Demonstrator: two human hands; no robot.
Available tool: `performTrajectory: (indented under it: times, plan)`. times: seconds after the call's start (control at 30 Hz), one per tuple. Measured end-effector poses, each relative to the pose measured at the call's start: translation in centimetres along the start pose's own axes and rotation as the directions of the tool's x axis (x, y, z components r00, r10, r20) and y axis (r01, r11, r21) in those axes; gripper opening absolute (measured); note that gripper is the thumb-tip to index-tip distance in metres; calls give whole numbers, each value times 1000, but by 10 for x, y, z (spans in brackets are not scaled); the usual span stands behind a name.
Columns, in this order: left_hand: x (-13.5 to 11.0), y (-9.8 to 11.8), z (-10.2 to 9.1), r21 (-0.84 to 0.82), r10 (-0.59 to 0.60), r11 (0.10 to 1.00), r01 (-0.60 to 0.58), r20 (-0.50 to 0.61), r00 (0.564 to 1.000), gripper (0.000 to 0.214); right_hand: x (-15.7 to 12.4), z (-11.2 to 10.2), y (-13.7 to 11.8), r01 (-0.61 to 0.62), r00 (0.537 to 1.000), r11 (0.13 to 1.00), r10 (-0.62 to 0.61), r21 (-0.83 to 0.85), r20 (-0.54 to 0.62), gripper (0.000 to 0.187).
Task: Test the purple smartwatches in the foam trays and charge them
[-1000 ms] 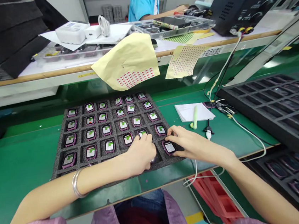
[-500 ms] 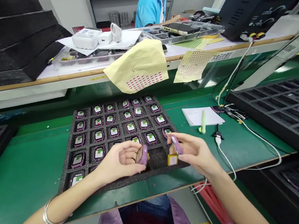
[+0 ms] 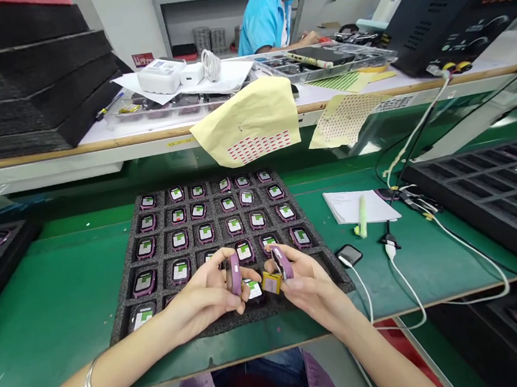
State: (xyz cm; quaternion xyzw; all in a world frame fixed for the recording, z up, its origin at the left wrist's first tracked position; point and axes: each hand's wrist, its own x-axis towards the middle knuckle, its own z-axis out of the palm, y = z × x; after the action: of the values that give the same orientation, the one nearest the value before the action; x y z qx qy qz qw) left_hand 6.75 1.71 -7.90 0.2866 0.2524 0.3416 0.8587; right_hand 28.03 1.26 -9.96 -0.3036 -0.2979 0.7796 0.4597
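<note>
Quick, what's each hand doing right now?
Left hand: closed, holding a purple watch.
Right hand: closed, holding another purple watch.

Light was bright; shade lay beneath the shelf (image 3: 143,149). Wide-angle stretch skewed the black instrument (image 3: 443,17) at 2 o'clock.

A foam stack (image 3: 31,97) is filling the upper left of the frame. Toward upper centre, a box (image 3: 162,77) is sitting near a coiled cable (image 3: 211,66); above, a person (image 3: 261,21) is wearing blue. Yellow paper (image 3: 250,117) is hanging at centre. A power supply (image 3: 443,20) is glowing upper right. Right of centre, a green pen (image 3: 363,212) is lying across a pad (image 3: 340,205).
</note>
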Motion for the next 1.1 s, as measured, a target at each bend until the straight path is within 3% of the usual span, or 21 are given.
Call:
performTrajectory:
  times: [0.13, 0.4, 0.53, 0.63, 0.8, 0.93, 1.1]
  plan:
    - [1, 1, 0, 69, -49, 996, 50, -14, 999, 56, 1, 4, 3, 28, 996, 998, -32, 49, 78, 49]
    - [4, 1, 1, 125, -74, 989, 76, -23, 997, 56, 0, 12, 2, 176, 984, 967, -173, -182, 35, 56]
    - [4, -4, -1, 110, -116, 988, 112, 36, 993, 51, -2, 11, 0, 175, 983, 947, -150, -269, 110, 60]
    - [4, -3, 0, 204, -99, 974, 99, -9, 995, 51, -4, 8, -4, 179, 981, 941, -147, -289, 130, 61]
    - [5, 0, 2, 251, 4, 968, 10, -58, 998, 54, -10, 6, -8, 216, 975, 923, -190, -318, 113, 50]
    - [3, -3, 0, 217, -14, 976, 17, -12, 1000, 53, -9, 8, -6, 243, 968, 897, -247, -369, 39, 32]
    - [2, -11, -1, 67, -49, 997, 48, 11, 999, 51, -5, 10, 1, 236, 957, 855, -286, -462, -40, 26]
